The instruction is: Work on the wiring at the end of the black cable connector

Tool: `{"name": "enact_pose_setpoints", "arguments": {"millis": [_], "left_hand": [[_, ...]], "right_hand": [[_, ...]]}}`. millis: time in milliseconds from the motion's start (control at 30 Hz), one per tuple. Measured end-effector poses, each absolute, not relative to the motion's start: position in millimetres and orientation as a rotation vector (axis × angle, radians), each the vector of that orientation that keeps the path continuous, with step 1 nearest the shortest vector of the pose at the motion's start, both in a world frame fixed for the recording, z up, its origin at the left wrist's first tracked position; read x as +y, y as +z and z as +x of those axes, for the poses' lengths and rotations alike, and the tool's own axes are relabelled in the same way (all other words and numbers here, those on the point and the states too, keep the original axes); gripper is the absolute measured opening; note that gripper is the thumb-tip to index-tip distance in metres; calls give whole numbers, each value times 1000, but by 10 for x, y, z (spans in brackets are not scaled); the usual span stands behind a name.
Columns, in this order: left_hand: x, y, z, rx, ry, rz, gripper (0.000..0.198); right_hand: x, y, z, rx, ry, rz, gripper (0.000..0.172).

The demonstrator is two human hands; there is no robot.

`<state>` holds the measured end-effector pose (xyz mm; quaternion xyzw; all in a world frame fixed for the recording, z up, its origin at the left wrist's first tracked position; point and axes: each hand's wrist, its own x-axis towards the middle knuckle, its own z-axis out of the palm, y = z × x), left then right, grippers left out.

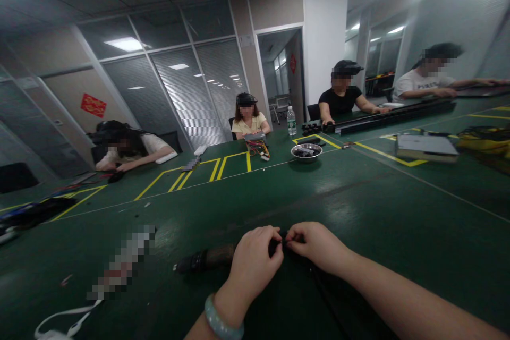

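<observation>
My left hand [255, 257], with a pale green bangle [223, 319] at its wrist, is closed around the right end of a dark cylindrical tool [217, 256]. The tool lies along the table, its narrow light tip pointing left; the hand covers part of it. Fingertip to fingertip with it, my right hand [316, 244] pinches a small dark piece that looks like the end of a black cable [319, 281]. The fingers mostly hide that piece. Below the right hand the cable runs down over the dark green table [191, 308].
A blurred-out strip-shaped object [123, 263] with a white cord [67, 311] lies at left. Farther back stand a metal bowl [306, 153] of dark parts and a water bottle [292, 121]. A flat silver box [426, 147] is at right. Several people sit across the table.
</observation>
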<state>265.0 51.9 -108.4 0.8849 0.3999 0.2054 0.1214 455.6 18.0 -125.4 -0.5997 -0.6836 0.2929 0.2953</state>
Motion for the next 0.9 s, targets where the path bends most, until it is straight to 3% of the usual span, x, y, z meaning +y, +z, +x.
{"name": "enact_pose_setpoints", "arguments": {"millis": [900], "left_hand": [[542, -1082, 2606, 1065, 590, 2620, 18]], "right_hand": [[191, -1289, 4566, -1822, 778, -1573, 15]]}}
